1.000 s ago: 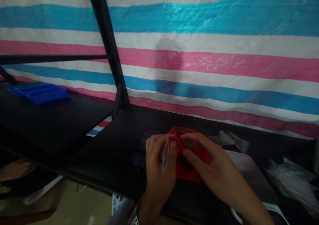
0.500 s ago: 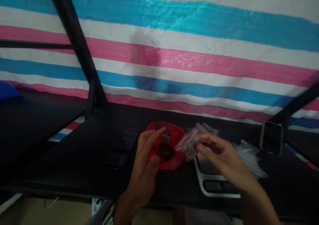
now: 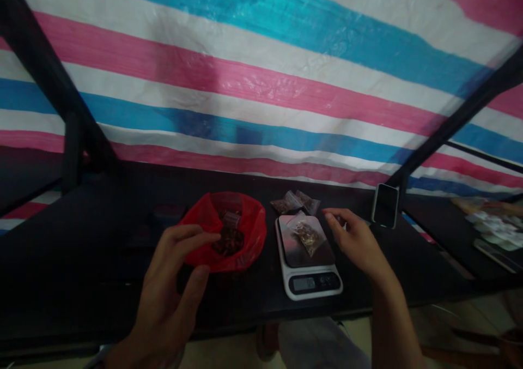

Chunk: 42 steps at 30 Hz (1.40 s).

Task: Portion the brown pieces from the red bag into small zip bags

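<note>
My left hand, thumb and fingers apart, hovers at the near left rim of a red plastic bag. The bag gapes and has dark brown pieces and a small clear packet inside. To the right stands a white digital kitchen scale with a small zip bag of brownish bits lying on its metal plate. Beside the scale's right edge is my right hand, loosely curled, thumb and index finger slightly apart, with nothing visible in it. Its other fingers are partly hidden.
Several small filled zip bags lie behind the scale. A phone leans against the frame post at the right. A striped plastic sheet hangs behind the black table. Pale packets lie on the far-right surface.
The zip bag has gone from my right hand onto the scale plate. That hand has drawn away to the right of it. The whole view has swung right.
</note>
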### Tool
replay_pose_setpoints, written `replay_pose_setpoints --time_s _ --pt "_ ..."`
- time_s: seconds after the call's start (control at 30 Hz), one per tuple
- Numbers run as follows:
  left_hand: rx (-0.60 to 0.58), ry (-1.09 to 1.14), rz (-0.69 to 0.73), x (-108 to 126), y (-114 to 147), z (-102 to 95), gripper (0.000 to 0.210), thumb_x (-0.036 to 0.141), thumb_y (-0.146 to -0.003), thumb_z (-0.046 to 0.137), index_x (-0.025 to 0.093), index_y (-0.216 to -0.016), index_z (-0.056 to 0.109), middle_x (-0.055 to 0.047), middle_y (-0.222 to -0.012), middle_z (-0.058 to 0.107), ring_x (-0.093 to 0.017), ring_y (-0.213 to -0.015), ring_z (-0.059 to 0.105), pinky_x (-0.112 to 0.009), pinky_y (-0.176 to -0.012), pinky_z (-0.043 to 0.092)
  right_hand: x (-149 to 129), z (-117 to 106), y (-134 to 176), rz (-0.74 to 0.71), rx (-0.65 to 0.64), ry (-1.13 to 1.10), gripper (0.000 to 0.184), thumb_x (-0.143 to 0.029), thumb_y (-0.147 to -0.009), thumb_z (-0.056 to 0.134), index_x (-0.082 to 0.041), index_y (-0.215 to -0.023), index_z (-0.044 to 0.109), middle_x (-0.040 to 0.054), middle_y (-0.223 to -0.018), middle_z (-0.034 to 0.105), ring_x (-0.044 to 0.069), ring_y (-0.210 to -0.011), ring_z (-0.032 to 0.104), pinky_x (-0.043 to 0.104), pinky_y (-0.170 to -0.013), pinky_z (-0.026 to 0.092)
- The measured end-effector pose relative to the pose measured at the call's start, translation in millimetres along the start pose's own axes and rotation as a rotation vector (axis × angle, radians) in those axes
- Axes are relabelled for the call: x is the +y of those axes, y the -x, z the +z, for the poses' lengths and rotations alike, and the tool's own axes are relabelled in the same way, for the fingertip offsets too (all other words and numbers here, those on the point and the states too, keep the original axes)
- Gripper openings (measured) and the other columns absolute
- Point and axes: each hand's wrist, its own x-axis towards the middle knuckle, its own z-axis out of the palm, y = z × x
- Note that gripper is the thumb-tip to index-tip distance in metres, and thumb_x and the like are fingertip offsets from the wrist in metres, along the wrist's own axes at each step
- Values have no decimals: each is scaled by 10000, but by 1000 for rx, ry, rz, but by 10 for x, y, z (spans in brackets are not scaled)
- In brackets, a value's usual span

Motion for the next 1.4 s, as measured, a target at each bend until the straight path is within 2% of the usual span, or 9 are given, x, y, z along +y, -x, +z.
replay_pose_setpoints --time_s 0.33,0.73,1.07,1.17,1.23,1.4 --pt "38 -117 44 -118 27 -145 271 175 -995 529 318 -1171 676 -32 -1114 650 -241 -1019 665 -384 -845 535 -175 102 -131 -45 218 -107 344 -508 -982 619 -217 -978 803 101 -1018 806 269 -954 719 407 -862 539" --pt "51 -128 44 -152 -32 -209 219 202 -1002 523 316 -1131 658 -32 -1092 640 -240 -994 658 -392 -833 512 -351 162 -248 -32 283 -188 335 -486 -979 619 -200 -979 794 107 -1067 815 260 -970 729 402 -906 553" --pt "105 -104 -1 -69 -91 -138 167 201 -1008 553 292 -1080 673 -24 -1070 652 -223 -984 667 -390 -853 519 -416 -37 -153 -82 150 -49 309 -459 -964 644 -204 -983 818 86 -974 808 238 -838 681 369 -792 524" --pt "130 -146 0 -79 -127 -80 100 233 -1003 590 273 -1039 674 -19 -1032 662 -209 -930 669 -371 -821 525 -436 -79 -139 -79 129 -23 306 -456 -967 632 -209 -979 813 85 -989 810 244 -859 684 376 -806 524" --pt "125 -201 -27 -113 -151 -17 71 297 -986 629 257 -1024 674 -28 -1009 666 -223 -906 669 -382 -810 539 -416 -96 -118 -56 65 10 300 -464 -953 642 -220 -992 810 81 -1001 810 248 -869 686 389 -829 529" --pt "85 -363 -104 -207 -165 172 355 507 -937 659 210 -1127 700 -127 -1098 647 -373 -1059 626 -547 -918 544 -291 18 -24 39 -184 104 339 -446 -884 739 -222 -1134 788 87 -1034 795 258 -893 708 400 -839 546"
